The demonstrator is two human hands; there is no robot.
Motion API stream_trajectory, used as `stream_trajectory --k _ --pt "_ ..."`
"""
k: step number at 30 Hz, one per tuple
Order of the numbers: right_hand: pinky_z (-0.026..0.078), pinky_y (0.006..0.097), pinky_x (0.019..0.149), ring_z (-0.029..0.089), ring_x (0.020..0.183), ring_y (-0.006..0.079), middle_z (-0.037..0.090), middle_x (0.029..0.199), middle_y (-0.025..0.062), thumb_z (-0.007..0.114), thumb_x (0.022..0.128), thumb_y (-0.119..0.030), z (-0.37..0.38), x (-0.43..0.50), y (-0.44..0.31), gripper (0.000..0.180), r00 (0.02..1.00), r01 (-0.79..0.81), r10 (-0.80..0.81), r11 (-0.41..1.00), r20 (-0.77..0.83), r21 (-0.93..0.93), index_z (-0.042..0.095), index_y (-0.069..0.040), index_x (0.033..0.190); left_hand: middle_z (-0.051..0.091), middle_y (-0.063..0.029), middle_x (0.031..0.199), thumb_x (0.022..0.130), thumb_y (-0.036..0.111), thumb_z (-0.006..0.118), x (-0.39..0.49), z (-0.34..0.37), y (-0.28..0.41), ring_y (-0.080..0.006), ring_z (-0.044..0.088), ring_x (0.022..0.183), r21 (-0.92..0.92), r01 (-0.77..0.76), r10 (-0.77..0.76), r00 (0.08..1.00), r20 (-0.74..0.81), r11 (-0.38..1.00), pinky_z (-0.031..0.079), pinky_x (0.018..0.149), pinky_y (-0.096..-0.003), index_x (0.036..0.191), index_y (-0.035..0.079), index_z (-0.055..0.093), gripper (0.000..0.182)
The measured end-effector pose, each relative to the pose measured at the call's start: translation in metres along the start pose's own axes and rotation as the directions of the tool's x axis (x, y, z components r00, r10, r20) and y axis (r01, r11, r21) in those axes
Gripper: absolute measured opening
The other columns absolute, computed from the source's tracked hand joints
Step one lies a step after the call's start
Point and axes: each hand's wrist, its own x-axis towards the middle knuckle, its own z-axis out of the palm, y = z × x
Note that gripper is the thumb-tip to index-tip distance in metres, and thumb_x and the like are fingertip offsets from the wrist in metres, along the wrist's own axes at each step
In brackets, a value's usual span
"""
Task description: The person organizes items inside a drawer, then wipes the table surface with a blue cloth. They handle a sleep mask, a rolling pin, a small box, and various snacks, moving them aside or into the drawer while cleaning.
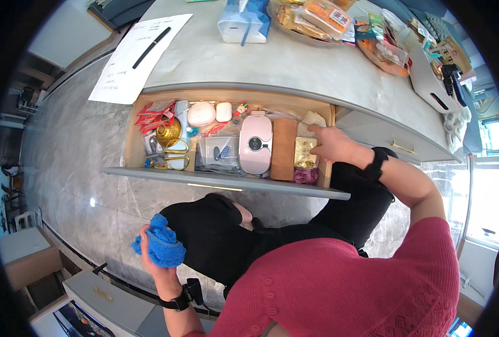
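Observation:
My left hand grips a crumpled blue terry cloth above the floor, to the left of my knee. At the right end of a pulled-out wooden drawer, my right hand reaches in with its fingers apart. Its fingertips touch or hover over a gold packet and a pale wrapped packet. Below the gold packet lies a dark pink scrunched fabric item. Beside these stand a brown case and a pink device with a dark round centre.
Also in the drawer are red packets, a golden bowl, gold-handled scissors, two small rounded cases and clear plastic boxes. The grey countertop bears written paper, a pen, a tissue pack and snacks.

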Motion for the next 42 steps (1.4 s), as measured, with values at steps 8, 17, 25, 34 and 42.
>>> stream_trajectory --k 8,17,25,34,42 --pt "0.053 0.0314 0.078 0.058 0.105 0.0258 0.051 0.125 0.0156 0.077 0.077 -0.028 -0.015 -0.063 -0.076 0.078 0.823 0.21 -0.524 0.641 0.221 0.738 0.034 -0.009 0.138 0.042 -0.012 0.133 0.088 0.036 0.059 -0.032 0.088 -0.001 -0.0243 0.043 0.122 0.264 -0.008 -0.104 0.906 0.409 0.965 0.035 0.103 -0.0398 0.136 0.007 0.035 0.061" --pt "0.05 0.0375 0.08 0.053 0.102 0.0343 0.047 0.126 0.0152 0.07 0.064 -0.004 0.018 -0.056 -0.106 0.041 0.529 0.799 -0.699 0.601 -0.481 0.007 0.061 -0.011 0.103 0.038 -0.0077 0.135 0.088 0.015 0.058 -0.016 0.149 -0.022 -0.0219 0.041 0.125 0.271 0.227 -0.314 0.884 0.346 0.936 0.03 0.107 -0.0418 0.14 0.008 0.031 0.059" --pt "0.05 0.0382 0.07 0.053 0.092 0.0289 0.053 0.096 0.0072 0.066 0.062 -0.01 -0.012 -0.085 -0.049 0.019 0.594 0.804 -0.8 0.592 0.087 -0.049 0.065 -0.01 0.082 0.053 -0.0154 0.117 0.082 0.013 0.056 0.018 0.118 -0.028 -0.0304 0.046 0.116 -0.058 0.413 -0.383 0.883 0.271 0.909 0.034 0.105 -0.0455 0.108 -0.002 0.055 0.03" --pt "0.048 0.0368 0.079 0.058 0.093 0.0344 0.059 0.103 0.0131 0.06 0.059 0.005 -0.085 -0.131 0.012 0.03 0.789 0.53 -0.388 0.822 -0.477 0.207 0.063 -0.005 0.087 0.048 -0.0146 0.117 0.079 0.015 0.057 0.031 0.134 -0.005 -0.0315 0.044 0.117 -0.083 0.512 -0.466 0.828 0.31 0.855 0.033 0.105 -0.0447 0.108 -0.006 0.051 0.036" --pt "0.048 0.0327 0.078 0.059 0.093 0.0303 0.057 0.105 0.0123 0.055 0.061 0.008 -0.11 -0.158 0.065 0.034 0.674 0.255 -0.003 0.939 -0.739 0.229 0.063 -0.006 0.091 0.052 -0.0192 0.114 0.079 0.017 0.058 0.079 0.169 0.004 -0.0343 0.045 0.118 -0.038 0.548 -0.499 0.787 0.364 0.836 0.031 0.107 -0.0474 0.104 -0.008 0.053 0.036"
